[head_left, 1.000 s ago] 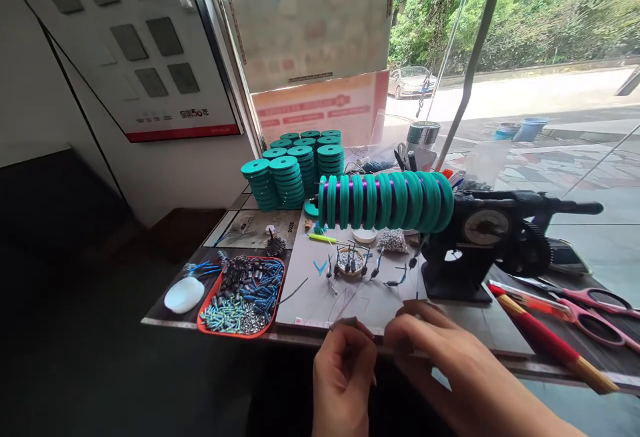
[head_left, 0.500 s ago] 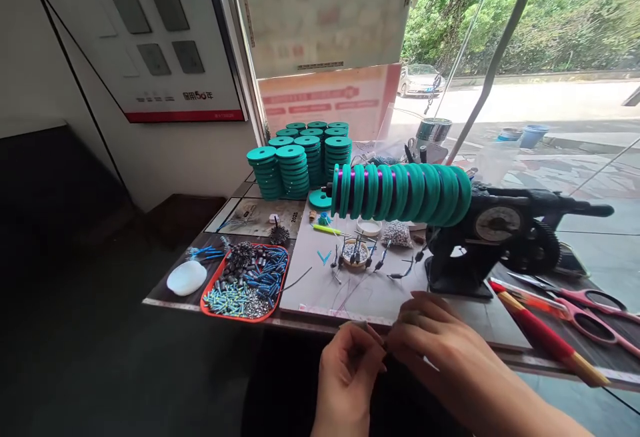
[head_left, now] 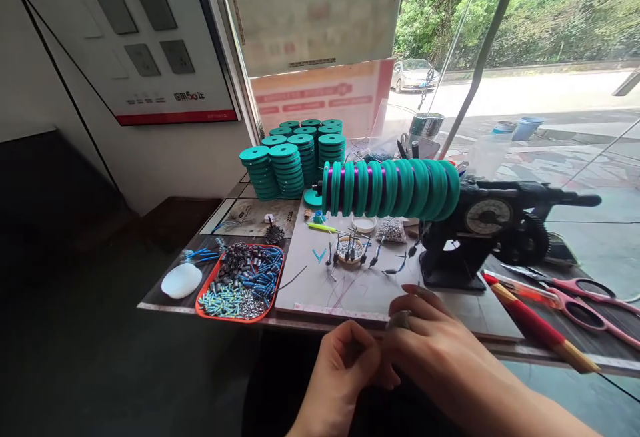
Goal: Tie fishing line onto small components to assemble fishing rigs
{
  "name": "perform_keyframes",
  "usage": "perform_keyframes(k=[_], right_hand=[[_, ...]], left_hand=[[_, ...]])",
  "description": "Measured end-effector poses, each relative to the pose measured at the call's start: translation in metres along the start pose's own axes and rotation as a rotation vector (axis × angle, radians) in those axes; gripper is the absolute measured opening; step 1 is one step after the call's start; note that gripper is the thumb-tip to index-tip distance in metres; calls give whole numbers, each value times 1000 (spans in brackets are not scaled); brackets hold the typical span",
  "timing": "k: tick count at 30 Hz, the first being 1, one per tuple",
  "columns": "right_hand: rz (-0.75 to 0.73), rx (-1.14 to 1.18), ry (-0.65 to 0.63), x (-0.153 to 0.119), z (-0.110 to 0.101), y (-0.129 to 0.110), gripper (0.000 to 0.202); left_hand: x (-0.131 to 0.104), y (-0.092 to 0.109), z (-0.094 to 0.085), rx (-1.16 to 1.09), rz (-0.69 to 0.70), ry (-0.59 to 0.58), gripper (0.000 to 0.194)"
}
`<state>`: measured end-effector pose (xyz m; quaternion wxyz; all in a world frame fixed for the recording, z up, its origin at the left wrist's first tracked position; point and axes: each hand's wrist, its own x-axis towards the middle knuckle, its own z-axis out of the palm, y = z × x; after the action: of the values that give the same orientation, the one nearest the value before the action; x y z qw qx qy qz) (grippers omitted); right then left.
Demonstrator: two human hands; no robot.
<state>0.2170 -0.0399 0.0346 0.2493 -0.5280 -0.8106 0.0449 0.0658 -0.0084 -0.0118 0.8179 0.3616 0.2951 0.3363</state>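
Observation:
My left hand [head_left: 345, 364] is closed in a pinch just off the table's front edge. Against its fingertips presses my right hand [head_left: 425, 334], also closed, with a ring on one finger. Whatever they pinch is too small or hidden to make out. Beyond them on the pale board [head_left: 305, 297] stand several dark little fishing-rig pieces [head_left: 374, 260] with thin line, around a round dish of small metal beads [head_left: 350, 250]. Above these, a row of teal foam line spools [head_left: 390, 189] sits on the shaft of a black winding machine [head_left: 480, 224].
Left of the board is a red-rimmed tray [head_left: 235, 319] of small parts, beside a white lid [head_left: 181, 281]. Stacked teal spools [head_left: 284, 170] stand at the back. Pink scissors [head_left: 580, 310] and a red-and-wood-handled tool [head_left: 540, 327] lie at right.
The view has shifted slightly, so the table things sit a little further left. My left hand has turned and its fingertips are now closer against my right hand.

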Motion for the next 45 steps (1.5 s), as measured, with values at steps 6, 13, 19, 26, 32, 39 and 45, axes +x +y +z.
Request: perform_keyframes(k=[6, 13, 19, 26, 32, 39, 45], right_hand=[[-6, -36, 141, -4, 6, 0, 24], [-68, -12, 377, -19, 15, 0, 23], [301, 380, 362, -49, 25, -1, 19], [758, 1616, 90, -26, 39, -10, 27], [692, 1801, 68, -22, 52, -8, 20], [673, 1705, 68, -20, 53, -7, 22], [692, 1534, 134, -20, 53, -12, 28]], left_hand=[[3, -3, 3, -22, 79, 47, 26], [3, -6, 2, -133, 94, 85, 24], [-1, -7, 7, -240, 54, 102, 49], [-5, -12, 4, -260, 31, 74, 49], [-8, -8, 5, -233, -22, 88, 53], [-8, -11, 4, -205, -32, 162, 55], [-8, -9, 6, -147, 39, 231, 50]])
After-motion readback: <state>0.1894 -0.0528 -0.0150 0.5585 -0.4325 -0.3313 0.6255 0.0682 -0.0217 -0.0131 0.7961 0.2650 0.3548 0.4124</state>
